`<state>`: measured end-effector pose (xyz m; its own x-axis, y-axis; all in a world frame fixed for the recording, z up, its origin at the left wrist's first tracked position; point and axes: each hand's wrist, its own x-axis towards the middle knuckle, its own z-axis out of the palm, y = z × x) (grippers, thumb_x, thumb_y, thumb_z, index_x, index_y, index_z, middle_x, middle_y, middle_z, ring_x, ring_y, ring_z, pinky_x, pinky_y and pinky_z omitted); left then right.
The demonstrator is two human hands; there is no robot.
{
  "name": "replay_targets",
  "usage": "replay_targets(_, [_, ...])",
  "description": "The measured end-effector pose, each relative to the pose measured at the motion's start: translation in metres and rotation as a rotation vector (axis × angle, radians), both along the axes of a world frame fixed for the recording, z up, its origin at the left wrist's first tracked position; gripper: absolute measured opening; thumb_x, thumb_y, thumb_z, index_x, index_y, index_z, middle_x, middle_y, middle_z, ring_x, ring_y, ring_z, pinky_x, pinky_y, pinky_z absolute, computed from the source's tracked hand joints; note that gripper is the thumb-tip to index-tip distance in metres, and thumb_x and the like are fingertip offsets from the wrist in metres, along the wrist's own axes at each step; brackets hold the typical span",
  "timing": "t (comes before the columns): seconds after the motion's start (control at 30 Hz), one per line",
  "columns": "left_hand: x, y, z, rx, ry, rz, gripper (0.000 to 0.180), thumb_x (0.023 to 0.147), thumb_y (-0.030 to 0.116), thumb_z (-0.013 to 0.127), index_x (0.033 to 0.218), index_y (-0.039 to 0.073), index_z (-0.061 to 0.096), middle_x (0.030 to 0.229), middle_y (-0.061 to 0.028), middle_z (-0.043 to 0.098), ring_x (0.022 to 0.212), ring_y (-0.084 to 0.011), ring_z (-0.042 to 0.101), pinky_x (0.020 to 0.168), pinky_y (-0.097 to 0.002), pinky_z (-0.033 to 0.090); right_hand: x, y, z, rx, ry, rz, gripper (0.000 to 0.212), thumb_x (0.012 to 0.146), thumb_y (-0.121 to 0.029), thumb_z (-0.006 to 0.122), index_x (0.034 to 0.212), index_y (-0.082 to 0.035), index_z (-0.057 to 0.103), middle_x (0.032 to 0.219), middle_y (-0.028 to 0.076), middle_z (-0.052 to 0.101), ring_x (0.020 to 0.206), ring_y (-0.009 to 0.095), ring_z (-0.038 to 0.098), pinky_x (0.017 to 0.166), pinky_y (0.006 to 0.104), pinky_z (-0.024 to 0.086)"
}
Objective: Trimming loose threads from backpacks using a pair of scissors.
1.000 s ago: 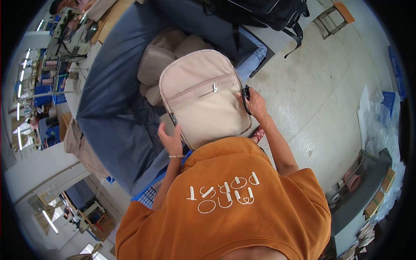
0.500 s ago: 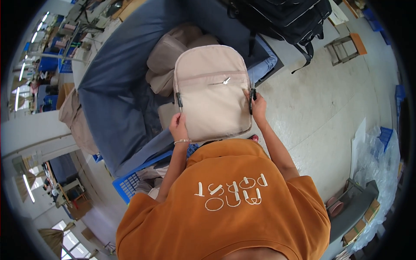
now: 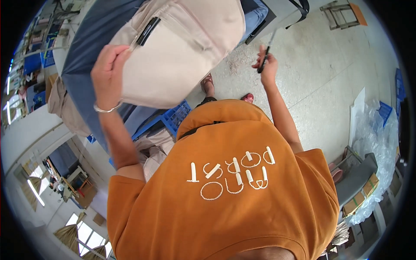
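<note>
While a soft orange sweater (image 3: 221, 143) with raised white stitching fills the nearest part of the scene, a blue plastic crate (image 3: 177, 116) with a latticed wall stands just beyond on the left, crumpled beige cloth (image 3: 157, 145) lying in it. Farther on, the left hand (image 3: 108, 71), a pale bracelet (image 3: 107, 107) round its wrist, pinches the left edge of a beige bag (image 3: 169, 60) between thumb and fingers, just beside a narrow black strip (image 3: 148, 31). The bag hangs tilted in front of the person, left of the middle, its cloth smooth over the broad panel and puckered along a seam, its near corner rounded. To its right, the right hand (image 3: 268, 67) is curled around a slim black-handled tool (image 3: 263, 60), whose thin grey blade points away and looks blurred. Behind the bag, dark blue sheeting (image 3: 84, 60) spreads on the left. The bag's right edge lies well apart from the tool, pale floor (image 3: 312, 65) showing between. That floor, with fine scraps (image 3: 236, 63) near the bag, runs on rightward, leaving the right hand room on its outer side; a wooden stool (image 3: 340, 16) stands far right.
</note>
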<state>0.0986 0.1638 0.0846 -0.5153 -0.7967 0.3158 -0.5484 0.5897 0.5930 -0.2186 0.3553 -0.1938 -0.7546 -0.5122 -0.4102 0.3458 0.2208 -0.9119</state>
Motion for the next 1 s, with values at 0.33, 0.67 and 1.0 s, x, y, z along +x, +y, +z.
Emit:
replay_targets(0.33, [-0.074,-0.094,-0.12,-0.385,-0.392,-0.799,0.013,0.089,0.022,0.059,0.085,0.011,0.064,0.091,-0.0023,0.062,0.095,-0.0222,0.057,0.093,-0.0394,0.037,0.056,-0.025,0.037,-0.28,-0.058,0.14,0.03,0.092,-0.031,0.068,0.092,-0.001,0.063,0.079,0.005,0.064,0.067,0.013,0.063,0.061,0.0266,0.051])
replay_targets(0.67, [-0.111,-0.119,-0.189,0.05,-0.451,-0.68,0.02,0.087,0.033,0.063,0.082,0.015,0.068,0.088,-0.0007,0.063,0.098,-0.02,0.058,0.108,-0.0452,0.026,0.081,-0.038,0.034,0.203,0.566,0.339,0.041,0.08,-0.037,0.077,0.089,-0.001,0.061,0.073,0.017,0.061,0.065,0.032,0.06,0.061,0.0388,0.046])
replay_targets(1.0, [-0.102,-0.105,-0.189,-0.088,-0.413,-0.501,0.033,0.071,0.046,0.077,0.083,0.016,0.068,0.095,-0.0001,0.065,0.11,-0.0216,0.055,0.109,-0.0636,0.013,0.062,-0.055,0.066,0.308,0.904,0.7,0.056,0.081,-0.054,0.07,0.098,-0.001,0.06,0.092,0.018,0.063,0.082,0.04,0.063,0.07,0.0442,0.052])
